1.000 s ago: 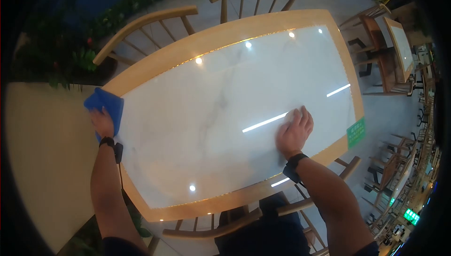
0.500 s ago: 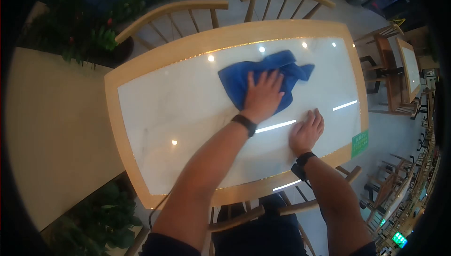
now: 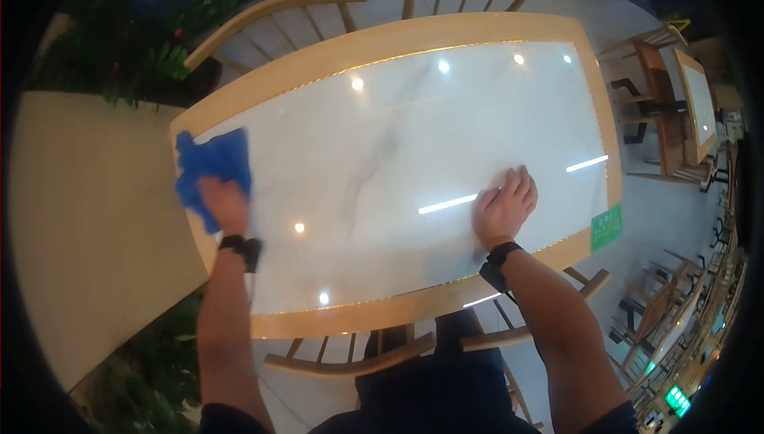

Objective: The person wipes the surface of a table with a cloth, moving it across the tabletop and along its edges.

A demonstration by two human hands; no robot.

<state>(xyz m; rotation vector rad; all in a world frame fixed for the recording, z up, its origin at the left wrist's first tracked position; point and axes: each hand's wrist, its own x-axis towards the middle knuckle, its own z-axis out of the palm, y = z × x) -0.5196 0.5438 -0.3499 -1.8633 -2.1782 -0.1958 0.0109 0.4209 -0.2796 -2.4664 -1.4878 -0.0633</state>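
- One blue cloth (image 3: 220, 154) lies under my left hand (image 3: 226, 205), seemingly pinned; finger spread too blurred to tell.
- My right hand (image 3: 504, 213), fingers loosely together, rests on marbled tabletop (image 3: 350, 155), likely bracing me.

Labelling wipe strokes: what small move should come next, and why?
Probably slide the blue cloth with the left hand along the left end of the table toward its near edge: the hand lies on the cloth there, the right hand rests well clear, and nothing stands in that path.
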